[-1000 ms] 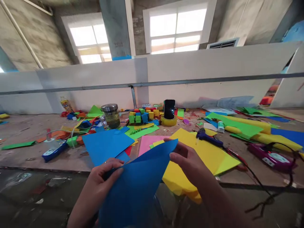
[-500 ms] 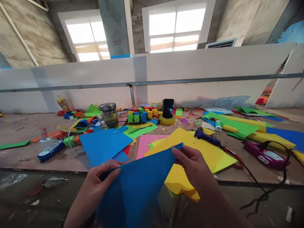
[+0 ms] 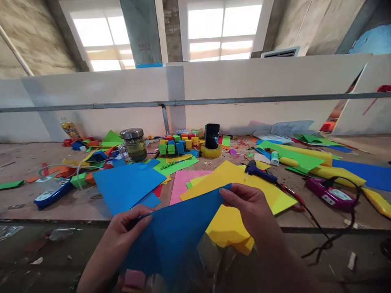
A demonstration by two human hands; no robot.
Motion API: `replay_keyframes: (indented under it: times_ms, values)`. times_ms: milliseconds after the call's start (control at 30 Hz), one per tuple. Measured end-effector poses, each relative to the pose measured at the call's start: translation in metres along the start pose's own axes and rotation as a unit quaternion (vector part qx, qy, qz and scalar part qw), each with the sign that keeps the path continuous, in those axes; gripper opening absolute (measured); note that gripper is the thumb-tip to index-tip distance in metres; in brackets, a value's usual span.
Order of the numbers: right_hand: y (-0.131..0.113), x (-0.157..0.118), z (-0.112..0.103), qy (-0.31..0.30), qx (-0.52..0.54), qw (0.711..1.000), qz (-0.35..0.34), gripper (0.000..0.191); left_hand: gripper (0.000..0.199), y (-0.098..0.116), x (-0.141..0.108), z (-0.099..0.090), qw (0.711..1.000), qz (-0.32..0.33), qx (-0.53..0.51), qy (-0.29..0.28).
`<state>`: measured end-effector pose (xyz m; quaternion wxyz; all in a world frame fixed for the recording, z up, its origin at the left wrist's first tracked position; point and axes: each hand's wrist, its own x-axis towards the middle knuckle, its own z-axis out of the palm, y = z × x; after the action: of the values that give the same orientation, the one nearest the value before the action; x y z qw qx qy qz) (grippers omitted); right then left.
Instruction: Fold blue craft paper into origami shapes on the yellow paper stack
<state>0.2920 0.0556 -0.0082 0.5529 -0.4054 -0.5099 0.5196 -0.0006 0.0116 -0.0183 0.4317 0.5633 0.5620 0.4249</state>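
A blue foam sheet (image 3: 174, 236) hangs tilted between my two hands, in front of the table's near edge. My left hand (image 3: 130, 232) pinches its upper left edge between thumb and fingers. At the upper right corner, my right hand (image 3: 244, 199) grips it the same way. Just behind the held sheet lie large yellow sheets (image 3: 232, 179) and another blue sheet (image 3: 128, 183). A small pink block (image 3: 135, 278) shows below my left hand; what it rests on is unclear.
A glass jar (image 3: 134, 146), small coloured blocks (image 3: 175, 145) and a phone (image 3: 212, 136) on a yellow ring stand at the back. A blue glue gun (image 3: 261, 173) and purple power strip (image 3: 331, 193) lie right. A blue power strip (image 3: 55, 193) lies left.
The view has shifted slightly, so the table things appear a little further left and higher. A pink block now shows at the bottom. Both hands keep their hold on the blue sheet.
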Motion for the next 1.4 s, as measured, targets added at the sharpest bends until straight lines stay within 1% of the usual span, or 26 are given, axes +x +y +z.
replay_keyframes:
  times_ms: [167, 300, 367, 700, 800, 900, 1067, 1167, 1233, 1267, 1333, 1400]
  values:
    - [-0.003, 0.002, 0.002, 0.022, 0.017, 1.0, 0.012, 0.018, 0.038, -0.007, 0.003, -0.002, 0.999, 0.014, 0.045, 0.0]
    - [-0.003, 0.004, 0.002, 0.061, 0.047, 0.996, 0.036, 0.023, 0.04, -0.004, 0.003, -0.002, 0.998, 0.01, 0.056, -0.007]
    - [-0.002, 0.004, 0.001, 0.067, 0.045, 0.996, 0.039, 0.024, 0.042, -0.002, 0.002, -0.001, 0.998, 0.003, 0.055, -0.009]
    - [0.006, 0.002, -0.004, 0.065, 0.005, 0.998, -0.024, 0.017, 0.039, -0.002, 0.002, 0.002, 0.999, -0.014, 0.049, -0.003]
    - [0.007, 0.001, -0.004, 0.068, 0.008, 0.997, -0.026, 0.016, 0.038, -0.001, 0.003, 0.003, 0.998, 0.001, 0.054, -0.009]
    - [0.008, 0.001, -0.004, 0.076, 0.008, 0.997, -0.03, 0.017, 0.035, -0.002, 0.004, 0.002, 0.998, 0.015, 0.062, -0.001]
    - [0.004, 0.002, -0.001, 0.093, 0.022, 0.995, -0.034, 0.019, 0.032, -0.003, 0.004, 0.001, 0.997, 0.028, 0.072, -0.005]
    - [0.003, 0.003, 0.001, 0.102, 0.041, 0.994, -0.023, 0.021, 0.032, 0.002, 0.004, 0.004, 0.996, 0.033, 0.08, 0.015]
    - [0.004, 0.003, -0.001, 0.12, 0.06, 0.991, -0.011, 0.021, 0.033, 0.008, 0.003, 0.007, 0.996, 0.022, 0.088, 0.023]
    - [0.006, 0.003, -0.002, 0.134, 0.069, 0.988, -0.005, 0.022, 0.033, 0.01, 0.003, 0.009, 0.996, 0.015, 0.086, 0.016]
    - [0.01, 0.006, -0.006, 0.164, 0.082, 0.983, 0.007, 0.023, 0.034, 0.014, 0.003, 0.012, 0.998, 0.016, 0.067, -0.004]
    - [0.013, 0.01, -0.009, 0.188, 0.079, 0.979, 0.018, 0.021, 0.032, 0.014, 0.007, 0.013, 0.999, 0.01, 0.037, -0.001]
